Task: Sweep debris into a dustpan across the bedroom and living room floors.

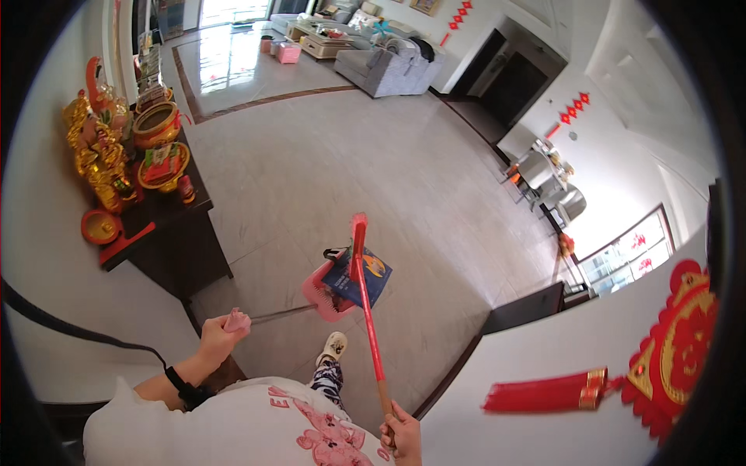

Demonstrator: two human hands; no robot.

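Note:
My left hand grips the pink end of a dustpan's long thin handle. The pink dustpan is held out low in front of me, with some dark debris showing inside. A dark blue printed paper bag or packet lies over the dustpan and juts past its right side; a black strap or loop shows at its upper left. My right hand is closed around the brown lower section of a broom's red stick. The red broom head crosses over the blue item, partly hiding it.
A dark altar cabinet with a gold figurine and an incense pot stands left. A grey sofa and coffee table are far ahead. Chairs line the right wall. A white partition with a red hanging ornament is close right.

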